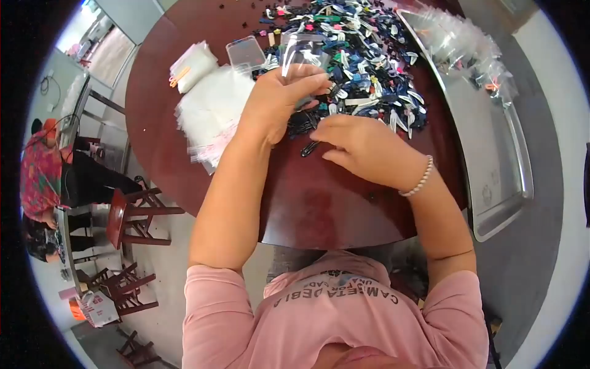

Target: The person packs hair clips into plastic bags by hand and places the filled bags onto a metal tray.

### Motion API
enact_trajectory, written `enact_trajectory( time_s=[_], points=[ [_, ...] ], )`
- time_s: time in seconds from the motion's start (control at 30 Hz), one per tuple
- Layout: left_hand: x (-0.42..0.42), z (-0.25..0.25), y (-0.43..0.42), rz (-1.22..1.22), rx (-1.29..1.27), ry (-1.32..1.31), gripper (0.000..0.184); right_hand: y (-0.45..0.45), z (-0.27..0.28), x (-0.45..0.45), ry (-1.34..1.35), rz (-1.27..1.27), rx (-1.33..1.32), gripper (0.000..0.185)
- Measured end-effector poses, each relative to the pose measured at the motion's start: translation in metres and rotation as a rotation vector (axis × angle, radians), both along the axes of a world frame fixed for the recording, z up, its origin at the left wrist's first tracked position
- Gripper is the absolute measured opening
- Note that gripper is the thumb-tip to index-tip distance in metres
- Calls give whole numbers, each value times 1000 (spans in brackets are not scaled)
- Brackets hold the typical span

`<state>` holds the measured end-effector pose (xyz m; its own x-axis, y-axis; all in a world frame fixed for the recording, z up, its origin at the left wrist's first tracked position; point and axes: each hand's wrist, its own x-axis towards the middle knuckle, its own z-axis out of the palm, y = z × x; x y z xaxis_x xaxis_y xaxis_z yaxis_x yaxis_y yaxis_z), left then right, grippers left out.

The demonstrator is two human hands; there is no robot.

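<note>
My left hand [279, 98] is closed around a clear plastic bag [301, 50], held upright at the near edge of a big pile of hair clips [362, 67]. My right hand [372, 150], with a beaded bracelet [420, 178] on its wrist, has its fingers bent toward my left hand. At its fingertips is a black hair clip [309, 149], one end between the fingers. More black clips [301, 124] lie just beyond, partly hidden by my hands. The pile mixes black, white, blue and other coloured clips.
A stack of clear bags [212, 107] lies left on the round dark red table [319, 209], near a clear plastic box [246, 54] and a bundled pack [195, 66]. On the right, a metal tray [491, 166] holds filled bags [458, 46]. Wooden stools [138, 212] and another person [46, 169] are at far left.
</note>
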<state>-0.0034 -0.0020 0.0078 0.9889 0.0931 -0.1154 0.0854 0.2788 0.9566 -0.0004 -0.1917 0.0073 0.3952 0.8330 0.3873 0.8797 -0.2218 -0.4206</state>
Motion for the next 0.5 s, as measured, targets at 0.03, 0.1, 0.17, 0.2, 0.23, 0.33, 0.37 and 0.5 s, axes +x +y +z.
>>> enact_trajectory(
  time_s=[0.03, 0.1, 0.17, 0.2, 0.23, 0.33, 0.37, 0.5],
  points=[
    [-1, -1, 0, 10, 2, -5, 23, 6, -9, 1, -5, 10, 2, 20],
    [0, 0, 2, -19, -13, 6, 23, 16, -21, 5, -172, -44, -163, 15],
    [-2, 5, 5, -46, -42, -16, 28, 20, -24, 4, -219, -22, -142, 9],
    [-3, 8, 6, -66, -139, 15, 31, 19, -23, 5, -176, -7, -125, 8],
    [-4, 11, 8, -86, -236, 49, 35, 17, -22, 5, -130, 9, -109, 7],
    [2, 5, 13, -122, -273, 39, 47, 8, -9, 12, -21, -57, 100, 6],
    [3, 3, 14, -159, -319, 46, 50, 6, -1, 14, 49, -121, 209, 6],
    [-1, 1, 10, -310, -255, 13, 55, -1, 37, 20, 92, -323, 495, 14]
  ],
)
